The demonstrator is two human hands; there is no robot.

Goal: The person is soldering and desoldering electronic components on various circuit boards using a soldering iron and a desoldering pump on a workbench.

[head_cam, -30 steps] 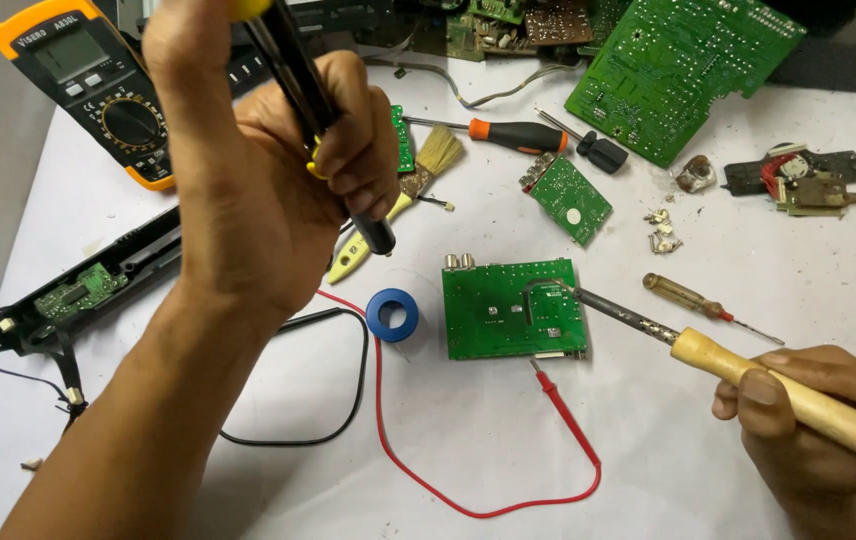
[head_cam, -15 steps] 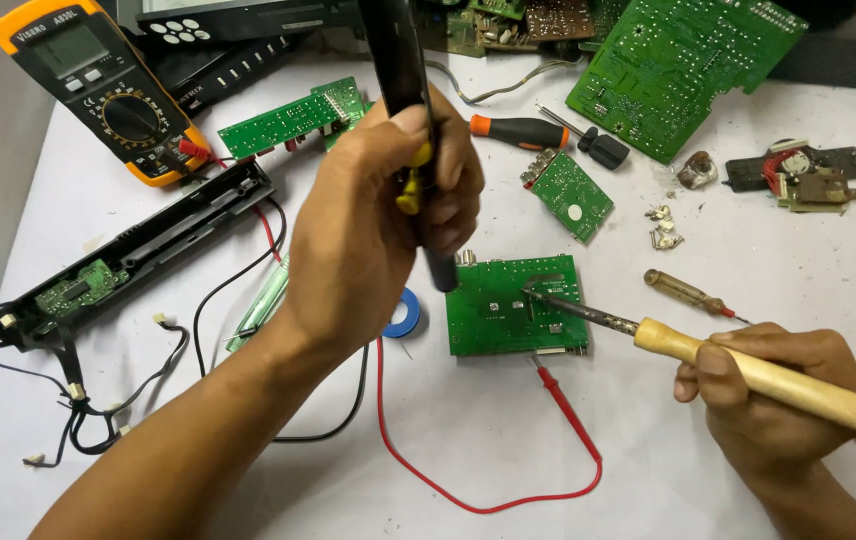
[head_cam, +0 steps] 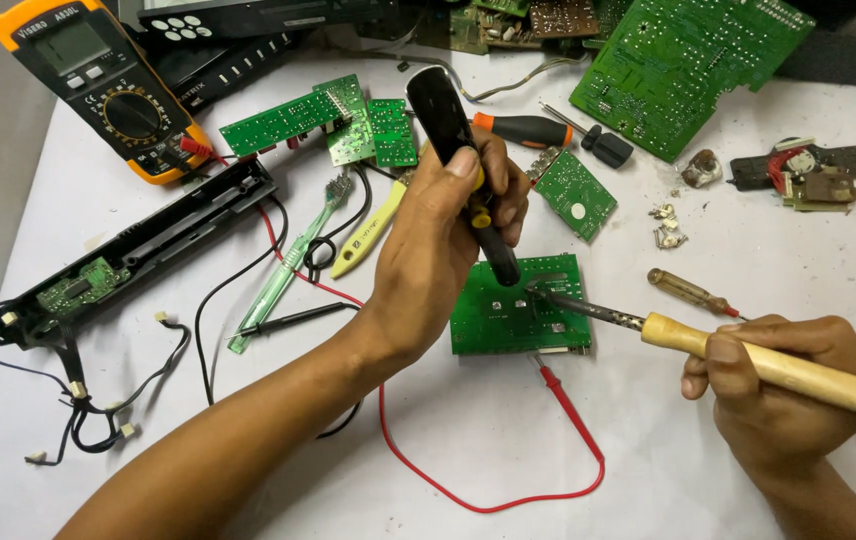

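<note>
My left hand (head_cam: 443, 245) grips a black desoldering pump (head_cam: 453, 150) with a yellow button, held upright, its nozzle down on a small green circuit board (head_cam: 518, 312) lying on the white table. My right hand (head_cam: 783, 395) holds a soldering iron by its wooden handle (head_cam: 763, 365). The iron's metal tip (head_cam: 548, 297) rests on the same board, right beside the pump's nozzle. A red probe lead (head_cam: 568, 400) runs out from under the board's near edge.
An orange multimeter (head_cam: 98, 85) sits at the far left, by a long black housing (head_cam: 128, 255). Several green boards (head_cam: 688, 60) lie along the far edge. An orange-handled screwdriver (head_cam: 528, 128), a small amber screwdriver (head_cam: 688, 290), a green toothbrush (head_cam: 283, 270) and yellow tweezers (head_cam: 368, 235) lie around.
My left hand came down and to the right with the pump, from raised above the table to nozzle on the board. The soldering iron tip stayed on the board.
</note>
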